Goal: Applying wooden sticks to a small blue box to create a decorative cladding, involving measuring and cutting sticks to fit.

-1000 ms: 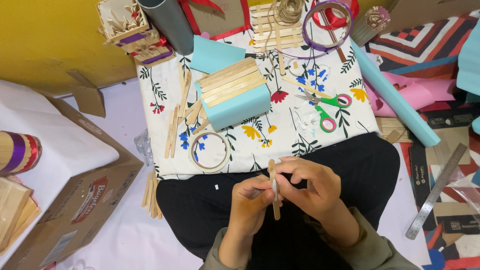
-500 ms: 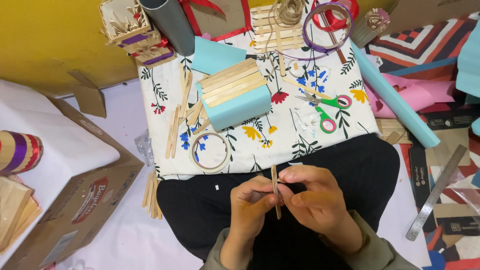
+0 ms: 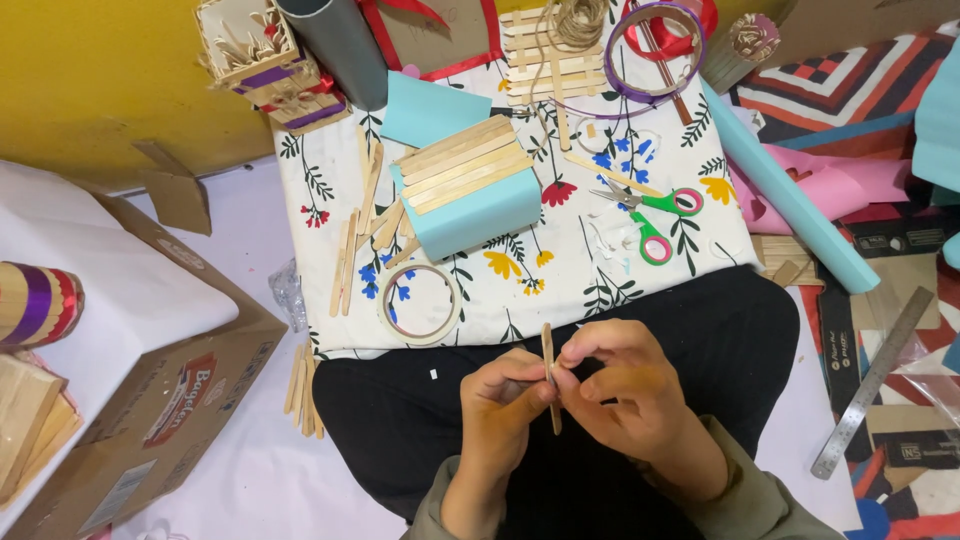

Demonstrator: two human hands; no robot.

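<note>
Head view. Both hands meet over the person's lap, below the near edge of a floral cloth spread on the floor. The left hand and the right hand are each closed in a pinch on a single wooden craft stick, which stands nearly upright between the fingertips; its upper end rises just clear of the cloth's edge and its lower end projects below the fingers. The thumb and forefinger of each hand touch the stick near its middle, left hand from the left, right hand from the right.

On the cloth, beyond the hands: a ring of tape lies flat near the front edge; a light-blue box topped with a row of craft sticks sits at the centre; loose craft sticks lie to its left. Green-and-pink scissors rest to the right of the box, blades apart. A rolled light-blue sheet runs diagonally along the cloth's right side. At the far edge stand a grey tube, a small stick-built box and a purple hoop.

Off the cloth: a cardboard box at left, a metal ruler at right.
</note>
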